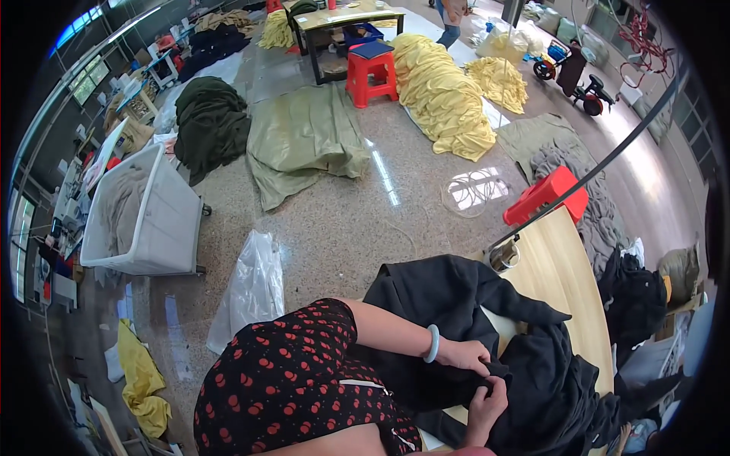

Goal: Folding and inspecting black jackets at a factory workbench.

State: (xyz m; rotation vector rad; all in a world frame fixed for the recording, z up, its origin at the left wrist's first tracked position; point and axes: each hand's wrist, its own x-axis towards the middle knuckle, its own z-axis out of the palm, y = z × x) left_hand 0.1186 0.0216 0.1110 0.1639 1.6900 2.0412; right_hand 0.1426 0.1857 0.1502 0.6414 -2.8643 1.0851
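A black garment (532, 365) lies heaped on a light wooden table (563, 266) at the lower right. My left hand (465, 355), with a pale blue bangle on its wrist, pinches an edge of the black fabric. My right hand (487, 403) comes up from the lower edge and grips the same fabric just below, with the fingers of both hands almost touching. My red-patterned black dress (296, 380) fills the lower middle.
A metal cup (502, 257) and a red stool (549, 195) stand by the table's far end. On the floor are a white wheeled bin (163, 220), a clear plastic bag (255, 285), and olive (304, 137), dark green (209, 121) and yellow (445, 95) cloth piles. Another red stool (371, 72) sits farther back.
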